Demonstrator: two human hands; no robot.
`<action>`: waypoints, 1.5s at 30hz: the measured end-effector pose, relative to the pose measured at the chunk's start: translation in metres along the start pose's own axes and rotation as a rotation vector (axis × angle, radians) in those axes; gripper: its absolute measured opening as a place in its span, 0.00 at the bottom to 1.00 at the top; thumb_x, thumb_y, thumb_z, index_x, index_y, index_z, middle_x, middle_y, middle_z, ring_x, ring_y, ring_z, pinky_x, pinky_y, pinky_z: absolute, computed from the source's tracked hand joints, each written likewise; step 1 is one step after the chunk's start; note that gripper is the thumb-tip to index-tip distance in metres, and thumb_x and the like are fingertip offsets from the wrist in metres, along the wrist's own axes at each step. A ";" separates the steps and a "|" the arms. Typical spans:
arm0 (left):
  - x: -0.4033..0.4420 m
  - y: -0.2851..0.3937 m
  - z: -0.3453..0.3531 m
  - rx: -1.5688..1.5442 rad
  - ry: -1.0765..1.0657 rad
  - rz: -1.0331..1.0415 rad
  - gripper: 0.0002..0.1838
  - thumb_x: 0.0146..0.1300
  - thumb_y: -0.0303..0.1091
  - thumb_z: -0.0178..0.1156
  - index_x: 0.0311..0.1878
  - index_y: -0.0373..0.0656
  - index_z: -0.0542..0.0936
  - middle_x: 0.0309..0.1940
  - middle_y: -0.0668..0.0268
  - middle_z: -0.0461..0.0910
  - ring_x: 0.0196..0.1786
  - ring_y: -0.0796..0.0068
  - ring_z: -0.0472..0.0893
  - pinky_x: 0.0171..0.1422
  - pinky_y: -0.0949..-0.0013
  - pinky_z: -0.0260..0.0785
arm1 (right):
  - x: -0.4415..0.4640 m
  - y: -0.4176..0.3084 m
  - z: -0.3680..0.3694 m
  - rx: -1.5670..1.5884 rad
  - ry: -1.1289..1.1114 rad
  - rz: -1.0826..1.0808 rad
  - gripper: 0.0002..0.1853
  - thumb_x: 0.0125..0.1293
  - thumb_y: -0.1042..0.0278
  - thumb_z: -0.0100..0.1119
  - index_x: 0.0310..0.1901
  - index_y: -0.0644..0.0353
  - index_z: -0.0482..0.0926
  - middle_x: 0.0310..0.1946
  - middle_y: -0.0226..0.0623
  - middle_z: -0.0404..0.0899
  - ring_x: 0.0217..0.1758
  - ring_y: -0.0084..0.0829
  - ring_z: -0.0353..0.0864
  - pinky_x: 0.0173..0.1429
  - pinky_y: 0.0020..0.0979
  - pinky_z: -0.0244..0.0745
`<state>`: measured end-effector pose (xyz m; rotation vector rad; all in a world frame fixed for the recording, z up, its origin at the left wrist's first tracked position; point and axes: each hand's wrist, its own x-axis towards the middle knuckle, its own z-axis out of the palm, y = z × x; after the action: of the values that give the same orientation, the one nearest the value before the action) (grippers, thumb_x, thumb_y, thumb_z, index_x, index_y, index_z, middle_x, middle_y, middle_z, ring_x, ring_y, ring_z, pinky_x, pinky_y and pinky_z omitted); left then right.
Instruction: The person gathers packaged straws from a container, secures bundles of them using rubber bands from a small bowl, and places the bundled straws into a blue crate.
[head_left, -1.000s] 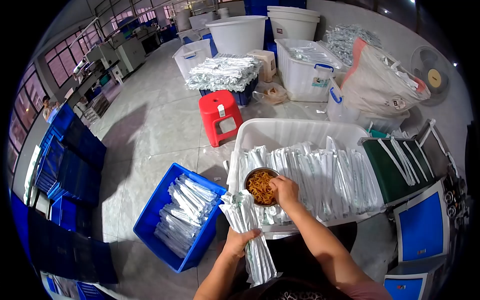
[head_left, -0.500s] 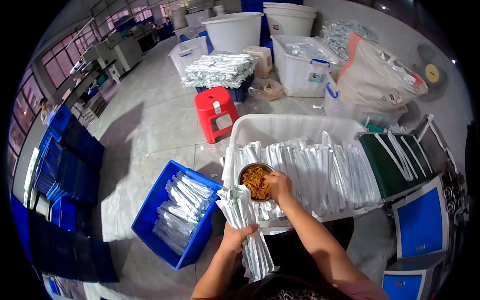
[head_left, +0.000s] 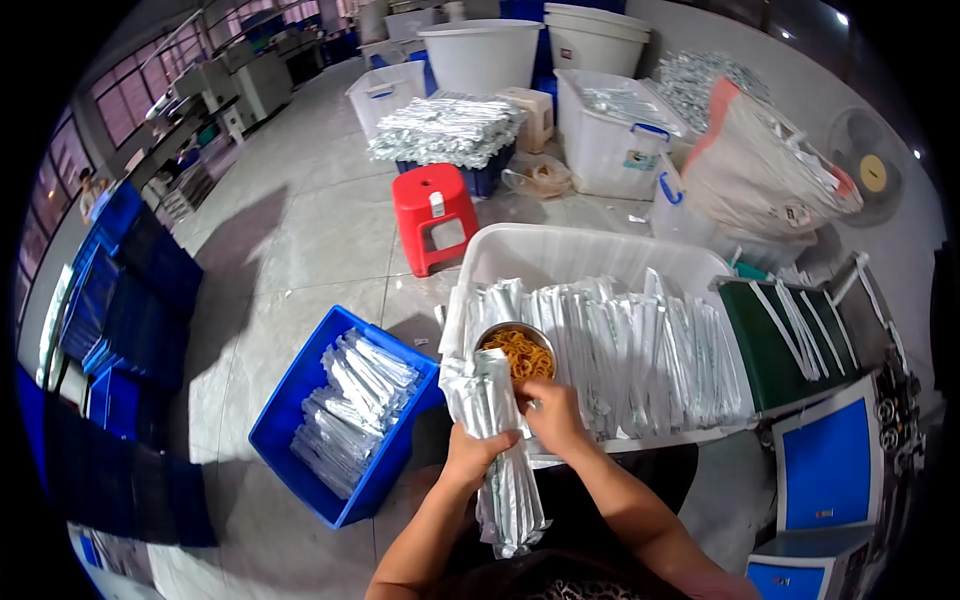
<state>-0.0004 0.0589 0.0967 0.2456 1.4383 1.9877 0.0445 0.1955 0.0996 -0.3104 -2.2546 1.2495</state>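
Note:
My left hand (head_left: 470,456) is wrapped round a bundle of long, thin silvery-white packets (head_left: 482,392), held upright with a slight tilt. My right hand (head_left: 555,416) is closed in a pinch beside the bundle's upper part. Whatever sits between its fingertips is too small to make out. Just beyond it, a round metal bowl (head_left: 551,350) of tan rubber bands (head_left: 518,354) rests on packets in a large white tub (head_left: 600,244). Many similar packets (head_left: 640,355) stand in rows in that tub.
A blue crate (head_left: 262,440) with more packets sits on the floor at the left. Ahead is a red stool (head_left: 432,195). On the right are a green conveyor belt (head_left: 765,345) and a blue-panelled machine (head_left: 825,465). Stacked blue crates (head_left: 130,310) line the far left.
My right hand has left the bowl and come down and left to the bundle. The bundle, still in my left hand, is slightly higher. The view has shifted a little.

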 end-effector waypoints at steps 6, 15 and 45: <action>0.000 0.000 -0.002 -0.038 -0.195 -0.043 0.27 0.38 0.22 0.63 0.48 0.36 0.71 0.40 0.64 0.75 0.42 0.72 0.75 0.49 0.69 0.67 | -0.019 -0.021 -0.022 0.077 -0.075 0.061 0.15 0.46 0.82 0.56 0.40 0.65 0.74 0.29 0.44 0.78 0.32 0.35 0.80 0.37 0.29 0.73; -0.033 -0.013 -0.031 -0.601 -0.640 -0.359 0.32 0.34 0.34 0.67 0.46 0.35 0.67 0.19 0.69 0.66 0.21 0.78 0.64 0.27 0.74 0.55 | -0.058 0.025 -0.044 0.766 -0.200 0.263 0.11 0.54 0.85 0.39 0.19 0.62 0.69 0.23 0.39 0.73 0.31 0.31 0.71 0.47 0.32 0.66; -0.123 -0.049 -0.040 0.229 -0.346 -0.199 0.38 0.45 0.39 0.68 0.57 0.35 0.61 0.50 0.60 0.70 0.54 0.72 0.68 0.58 0.68 0.60 | -0.092 -0.030 0.026 1.136 -0.502 0.726 0.35 0.46 0.62 0.65 0.55 0.65 0.61 0.39 0.41 0.72 0.41 0.31 0.75 0.46 0.33 0.72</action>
<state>0.0931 -0.0381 0.0650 0.5003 1.4003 1.5341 0.1080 0.1201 0.0825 -0.3916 -1.3670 2.9885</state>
